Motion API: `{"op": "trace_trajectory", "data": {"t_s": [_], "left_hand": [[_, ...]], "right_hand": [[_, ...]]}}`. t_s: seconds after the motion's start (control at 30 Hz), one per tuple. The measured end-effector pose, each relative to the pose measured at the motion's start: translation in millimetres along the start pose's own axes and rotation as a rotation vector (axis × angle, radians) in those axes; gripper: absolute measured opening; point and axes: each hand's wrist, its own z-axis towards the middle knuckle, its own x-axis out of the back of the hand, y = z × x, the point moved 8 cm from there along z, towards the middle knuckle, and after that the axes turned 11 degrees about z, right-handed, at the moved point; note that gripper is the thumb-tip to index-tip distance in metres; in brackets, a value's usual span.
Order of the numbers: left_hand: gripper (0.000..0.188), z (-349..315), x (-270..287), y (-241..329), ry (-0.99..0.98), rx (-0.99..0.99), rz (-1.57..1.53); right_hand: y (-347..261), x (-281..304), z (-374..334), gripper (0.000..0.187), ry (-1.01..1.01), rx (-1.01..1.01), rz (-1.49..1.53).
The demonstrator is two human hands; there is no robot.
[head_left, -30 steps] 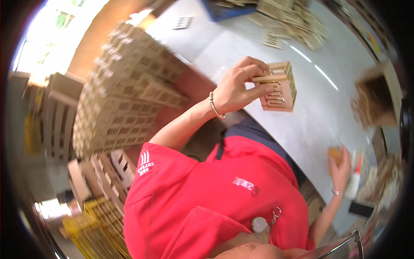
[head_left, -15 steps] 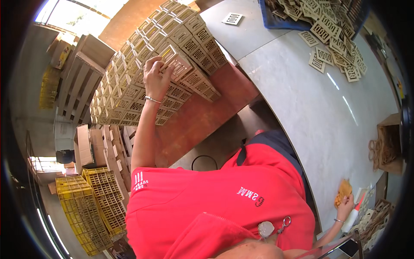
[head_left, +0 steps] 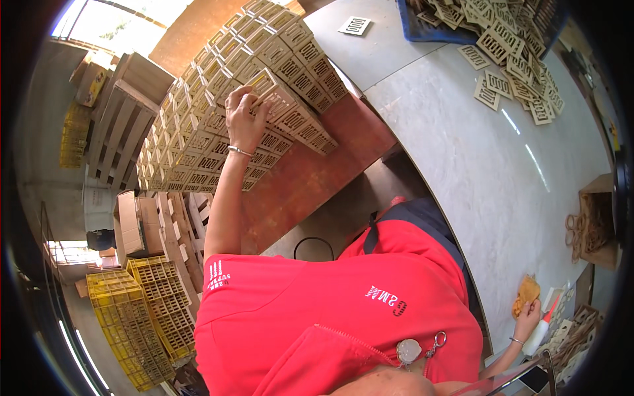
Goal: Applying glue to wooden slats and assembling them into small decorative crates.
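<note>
My left hand [head_left: 246, 124] reaches out to a tall stack of cream slotted plates [head_left: 198, 129], bundled in blocks on a reddish-brown board. Its fingers are bent over the top of one block [head_left: 274, 99] at the stack's near corner and grip its edge; the fingertips are partly hidden. On the table at the lower right, my right hand [head_left: 526, 319] pinches a crumpled orange-yellow cloth [head_left: 528, 290]. Beside that hand lies a white bottle with a red nozzle [head_left: 543, 330].
A blue crate [head_left: 419, 34] heaped with slotted plates stands on the grey table [head_left: 449, 119], with loose plates [head_left: 518, 86] spilling beside it. A cardboard box [head_left: 598, 218] with brown rings sits at the right edge. Yellow crates [head_left: 122, 317] and wooden pallets [head_left: 122, 125] stand on the left.
My left hand has shifted slightly right and down at the same block. My right hand stays at the orange-yellow cloth.
</note>
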Motion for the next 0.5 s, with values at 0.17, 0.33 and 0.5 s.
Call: {"op": "trace_trajectory", "data": {"t_s": [0.17,0.33,0.5], "left_hand": [[0.027,-2.5,-0.8,1.7,0.017,0.006,0.040],[0.027,0.6,-4.0,7.7,-0.008,-0.020,0.034],[0.026,7.6,26.9,35.7,0.106,0.003,0.046]], "right_hand": [[5.8,0.1,4.8,0.011,0.009,0.020,0.011],[6.1,10.9,-4.1,0.013,0.046,-0.041,0.046],[-10.0,23.2,-10.5,0.018,0.168,-0.034,0.198]]}}
